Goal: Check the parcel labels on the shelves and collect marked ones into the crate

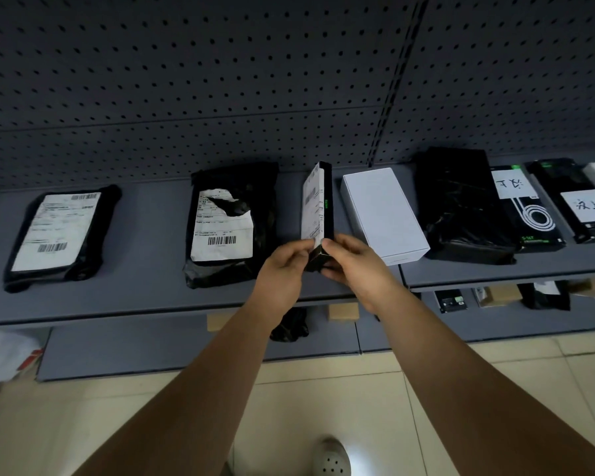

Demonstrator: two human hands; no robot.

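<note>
Head view, shelf level. Slim black box [318,207] with a white shipping label on its left face is held upright on its edge above the grey shelf [145,297], tilted slightly. Both hands grip its near, lower end: left hand [284,269] on the label side, fingers curled against that face; right hand [354,266] on the opposite side, thumb over the top corner, fingers wrapped under. The box stands up and away from the 2 hands, toward the pegboard back panel [186,80].

On the shelf, left of the box: black bag with torn label [229,225], and further left a black bag with intact label [61,235]. Just right of the box: plain white box [385,214], then an unlabelled black bag [461,204], then 2 black retail boxes with handwritten notes [526,207].

Crate not visible.
</note>
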